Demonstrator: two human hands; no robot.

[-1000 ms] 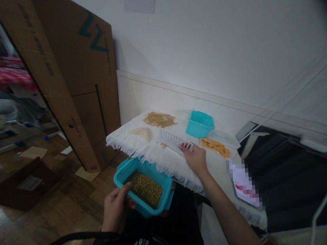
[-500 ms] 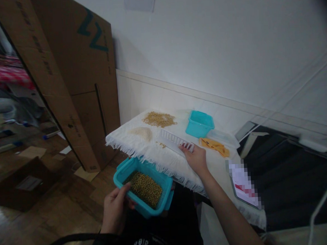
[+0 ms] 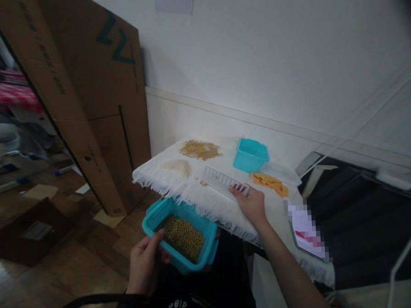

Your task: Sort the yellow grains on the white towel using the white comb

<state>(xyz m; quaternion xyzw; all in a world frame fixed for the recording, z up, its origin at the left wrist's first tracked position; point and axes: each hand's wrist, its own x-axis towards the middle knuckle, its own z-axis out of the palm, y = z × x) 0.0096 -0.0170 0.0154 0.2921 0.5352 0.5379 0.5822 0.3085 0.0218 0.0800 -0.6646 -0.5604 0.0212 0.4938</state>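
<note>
My left hand (image 3: 147, 256) is closed on the near left rim of a turquoise plastic container (image 3: 210, 241), held just below the table's front edge. Soybeans (image 3: 184, 235) lie inside it. In my right hand (image 3: 251, 202) is a white slotted plastic strip (image 3: 224, 178), gripped at its right end and held low over the cloth. A few loose beans (image 3: 203, 183) lie by the strip's left end. Farther back on the cloth are a pile of soybeans (image 3: 200, 149) and a pale heap of fine grains (image 3: 177, 167).
A second turquoise container (image 3: 250, 156) stands at the back, beside a clear lid (image 3: 282, 170) and a yellow cloth (image 3: 269, 183). A phone-like device with a blurred screen (image 3: 308, 231) lies at the right. A tall cardboard box (image 3: 116, 108) stands left of the white-covered table (image 3: 151, 173).
My right hand has moved slightly right and toward me with the slotted strip. My left hand and the container have hardly moved.
</note>
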